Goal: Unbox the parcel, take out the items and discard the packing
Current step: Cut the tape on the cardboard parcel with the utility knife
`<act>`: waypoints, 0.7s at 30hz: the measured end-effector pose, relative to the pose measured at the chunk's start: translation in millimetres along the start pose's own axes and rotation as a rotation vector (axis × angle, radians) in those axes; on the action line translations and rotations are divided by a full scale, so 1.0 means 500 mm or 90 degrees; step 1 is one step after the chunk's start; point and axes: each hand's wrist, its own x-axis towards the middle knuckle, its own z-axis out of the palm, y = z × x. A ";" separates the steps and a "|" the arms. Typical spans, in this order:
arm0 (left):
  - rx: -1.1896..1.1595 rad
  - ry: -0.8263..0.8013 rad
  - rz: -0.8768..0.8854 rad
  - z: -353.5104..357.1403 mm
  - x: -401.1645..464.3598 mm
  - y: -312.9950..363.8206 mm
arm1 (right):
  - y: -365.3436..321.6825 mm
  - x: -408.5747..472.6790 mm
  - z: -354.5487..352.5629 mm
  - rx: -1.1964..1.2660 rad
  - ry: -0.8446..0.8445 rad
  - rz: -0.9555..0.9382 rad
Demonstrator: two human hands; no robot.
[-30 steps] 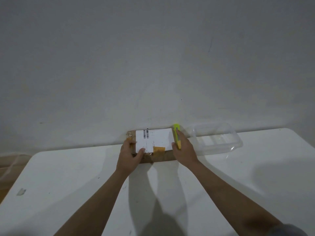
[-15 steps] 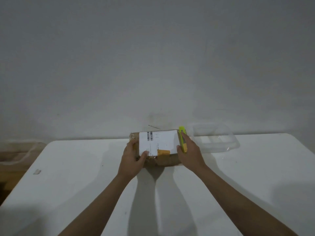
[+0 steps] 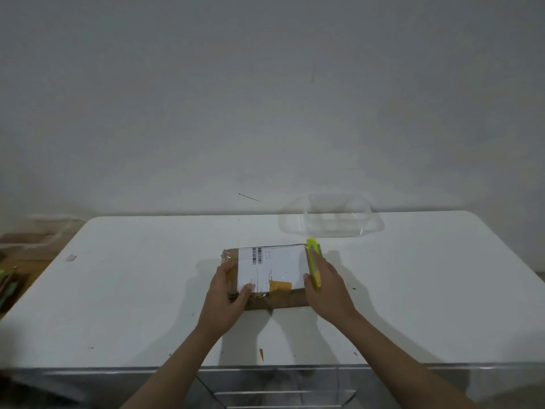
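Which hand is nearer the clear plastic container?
Right. The right hand, holding a yellow-green cutter, is just before the container; the left hand grips the parcel's far side.

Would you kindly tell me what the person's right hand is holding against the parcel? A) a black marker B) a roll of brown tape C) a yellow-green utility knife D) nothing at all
C: the right hand grips a yellow-green utility knife along the right edge of the cardboard parcel, while the left hand holds the parcel's near left corner.
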 end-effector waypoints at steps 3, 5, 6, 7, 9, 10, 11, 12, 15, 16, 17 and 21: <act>-0.007 -0.001 0.003 0.000 -0.005 -0.002 | 0.009 -0.005 0.003 0.005 -0.008 -0.012; -0.001 -0.009 -0.007 -0.002 -0.002 0.000 | 0.005 -0.010 -0.004 0.018 -0.002 -0.014; 0.004 -0.011 -0.009 -0.002 -0.001 -0.001 | 0.002 -0.014 -0.011 0.025 0.016 -0.031; 0.021 -0.014 -0.012 -0.001 0.001 -0.003 | -0.002 -0.020 -0.018 0.034 0.043 -0.055; 0.100 -0.015 -0.016 0.004 0.001 -0.005 | -0.012 -0.031 -0.034 0.068 0.101 -0.075; 0.156 0.000 -0.015 0.007 0.001 -0.003 | -0.013 -0.034 -0.042 0.085 0.122 -0.070; 0.210 0.027 -0.007 0.009 -0.001 0.003 | -0.011 -0.033 -0.050 0.099 0.138 -0.059; 0.253 0.056 0.010 0.012 -0.002 0.012 | -0.007 -0.032 -0.058 0.109 0.148 -0.042; 0.327 0.087 0.092 0.027 0.003 0.038 | 0.010 -0.026 -0.083 0.143 0.165 0.014; 0.332 0.080 0.115 0.035 0.008 0.048 | 0.016 -0.026 -0.089 0.151 0.164 0.029; 0.340 0.066 0.138 0.044 0.015 0.060 | 0.021 -0.025 -0.094 0.156 0.163 0.041; 0.423 -0.096 0.243 0.087 0.051 0.104 | 0.016 -0.021 -0.107 0.243 0.126 0.110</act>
